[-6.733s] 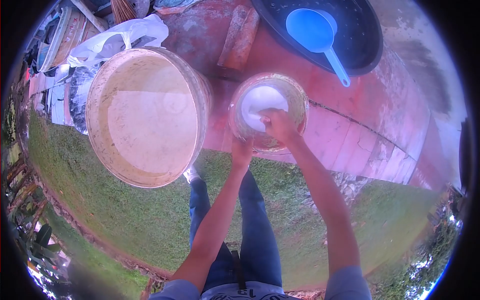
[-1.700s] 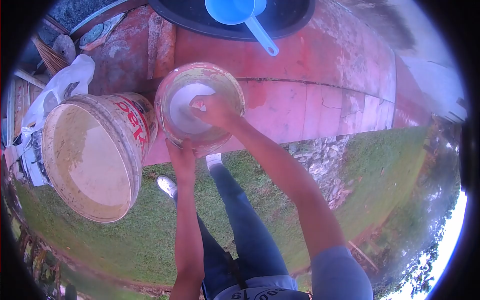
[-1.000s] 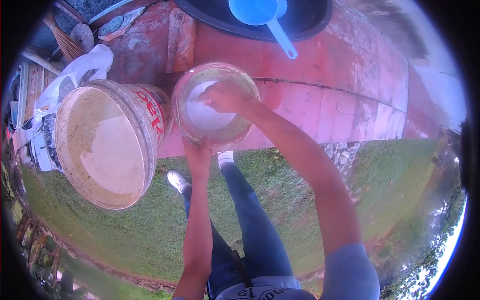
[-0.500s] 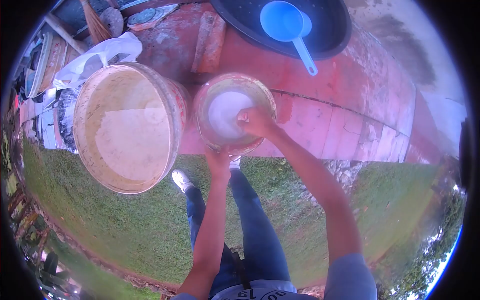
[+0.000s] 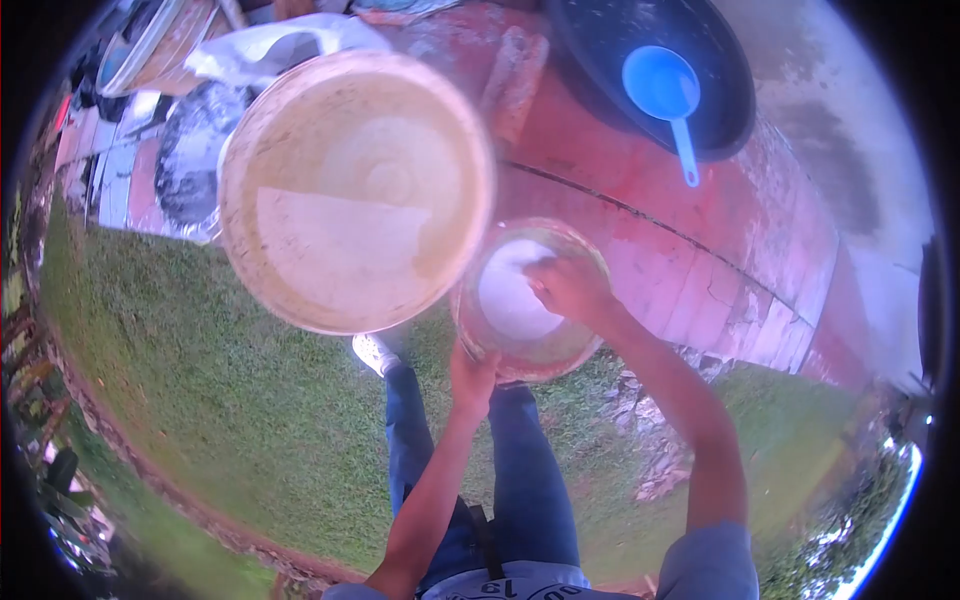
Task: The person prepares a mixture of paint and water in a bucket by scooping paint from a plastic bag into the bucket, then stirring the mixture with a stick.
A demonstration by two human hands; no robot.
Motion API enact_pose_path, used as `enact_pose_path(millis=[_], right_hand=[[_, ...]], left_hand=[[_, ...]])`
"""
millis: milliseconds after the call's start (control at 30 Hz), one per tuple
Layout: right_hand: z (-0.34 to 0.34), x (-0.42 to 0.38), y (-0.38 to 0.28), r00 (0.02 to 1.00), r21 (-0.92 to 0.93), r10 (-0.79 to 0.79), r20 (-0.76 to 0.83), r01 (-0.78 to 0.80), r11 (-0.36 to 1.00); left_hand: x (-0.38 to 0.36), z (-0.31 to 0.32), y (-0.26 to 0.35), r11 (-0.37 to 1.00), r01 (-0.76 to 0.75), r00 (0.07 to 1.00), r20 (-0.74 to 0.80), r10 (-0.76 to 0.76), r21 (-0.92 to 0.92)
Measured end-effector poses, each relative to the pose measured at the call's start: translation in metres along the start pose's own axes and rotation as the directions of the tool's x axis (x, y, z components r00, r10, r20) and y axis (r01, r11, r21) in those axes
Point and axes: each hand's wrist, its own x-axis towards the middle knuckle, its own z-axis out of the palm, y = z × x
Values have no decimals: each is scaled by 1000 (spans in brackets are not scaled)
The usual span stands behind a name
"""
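Observation:
My left hand (image 5: 474, 377) is closed on the near rim of a small round bucket (image 5: 580, 350) with worn, stained walls. Whitish contents (image 5: 515, 290), possibly liquid, show inside it. My right hand (image 5: 568, 288) reaches over the bucket's right side, its fingers curled at those contents. Whatever the right fingers hold, if anything, is hidden. Beside the small bucket, to the left, stands a much larger pale bucket (image 5: 300, 130) with clear-looking water (image 5: 340, 250) at its bottom.
A black basin (image 5: 610, 75) at the far right carries a blue dipper (image 5: 661, 82). The red ledge (image 5: 660, 235) has a cracked seam. White plastic (image 5: 270, 45) lies behind the large bucket. Grass (image 5: 270, 420) and my shoe (image 5: 374, 353) are below.
My view has shifted, so the basin and dipper sit further right and lower. The small bucket appears nearer to me, with both hands still at it. The right hand's fingers remain curled inside.

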Motion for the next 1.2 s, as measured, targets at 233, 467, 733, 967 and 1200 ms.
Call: enact_pose_path(millis=[233,467,733,967,1200], right_hand=[[57,-25,-106,934,-32,105,342,-100,995],[145,50,-299,900,334,-26,435,-134,933],[163,233,-519,935,321,-328,133,273,907],[164,418,-623,970,124,-233,-74,241,962],[118,584,-658,936,332,43,-349,81,940]], left_hand=[[-51,-111,12,974,195,977,-69,-204,-115],[-91,-299,22,995,-24,957,-286,50,94],[-100,-463,175,988,-120,864,-501,54,-102],[-16,-584,298,945,-323,801,-547,245,-50],[117,-674,441,923,-384,765,-562,316,-3]])
